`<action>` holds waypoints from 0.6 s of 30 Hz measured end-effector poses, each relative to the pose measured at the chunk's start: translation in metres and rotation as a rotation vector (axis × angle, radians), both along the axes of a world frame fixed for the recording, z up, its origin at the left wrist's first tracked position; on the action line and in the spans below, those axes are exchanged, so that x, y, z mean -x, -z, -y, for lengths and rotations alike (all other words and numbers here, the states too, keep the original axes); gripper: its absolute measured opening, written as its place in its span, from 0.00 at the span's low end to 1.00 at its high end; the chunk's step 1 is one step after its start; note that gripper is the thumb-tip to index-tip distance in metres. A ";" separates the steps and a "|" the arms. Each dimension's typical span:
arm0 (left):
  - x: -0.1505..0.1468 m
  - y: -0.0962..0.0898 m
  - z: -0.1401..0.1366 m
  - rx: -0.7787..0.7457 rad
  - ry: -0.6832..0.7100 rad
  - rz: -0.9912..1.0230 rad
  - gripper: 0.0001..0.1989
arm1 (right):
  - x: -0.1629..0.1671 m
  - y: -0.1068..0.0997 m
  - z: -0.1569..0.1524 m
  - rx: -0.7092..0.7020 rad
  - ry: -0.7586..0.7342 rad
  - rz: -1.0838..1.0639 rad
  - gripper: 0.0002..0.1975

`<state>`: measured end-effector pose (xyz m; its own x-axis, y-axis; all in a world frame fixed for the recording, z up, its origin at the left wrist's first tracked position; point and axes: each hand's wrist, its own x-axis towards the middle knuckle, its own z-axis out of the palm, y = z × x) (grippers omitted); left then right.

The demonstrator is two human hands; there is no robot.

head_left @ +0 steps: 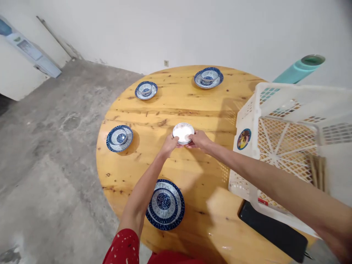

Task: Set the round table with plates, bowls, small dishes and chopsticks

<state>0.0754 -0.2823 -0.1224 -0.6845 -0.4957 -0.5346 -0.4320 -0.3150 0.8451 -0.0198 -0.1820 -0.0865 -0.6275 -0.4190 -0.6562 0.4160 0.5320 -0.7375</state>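
Over the middle of the round wooden table [192, 102], both my hands are closed on a small stack of white plates [183, 130]. My left hand [169, 144] grips the left rim, thumb on top. My right hand [200, 140] holds the right rim the same way. Thin dark edges show beneath the top plate; how many lie there I cannot tell. Under my left forearm, near the front edge, a blue-patterned plate and bowl [165, 204] sit partly covered.
Blue-patterned bowls on plates stand at the left [120, 138], back left [146, 90] and back right [208, 77]. A white plastic basket [246, 163] occupies the right side, with brownish sticks [320, 172] inside. Beside it lie a black flat object [273, 231] and a teal roll [298, 69].
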 end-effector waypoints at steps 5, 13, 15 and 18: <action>0.009 0.018 0.024 0.011 0.048 0.058 0.21 | 0.005 0.030 0.022 -0.080 0.025 -0.009 0.11; 0.039 0.035 0.053 0.070 0.026 0.081 0.21 | 0.021 0.041 0.049 -0.068 0.086 -0.041 0.10; 0.046 0.038 0.059 0.110 0.015 0.091 0.22 | 0.024 0.041 0.055 -0.060 0.086 -0.051 0.10; 0.051 0.040 0.064 0.143 0.008 0.046 0.19 | 0.027 0.038 0.057 -0.046 0.082 -0.087 0.09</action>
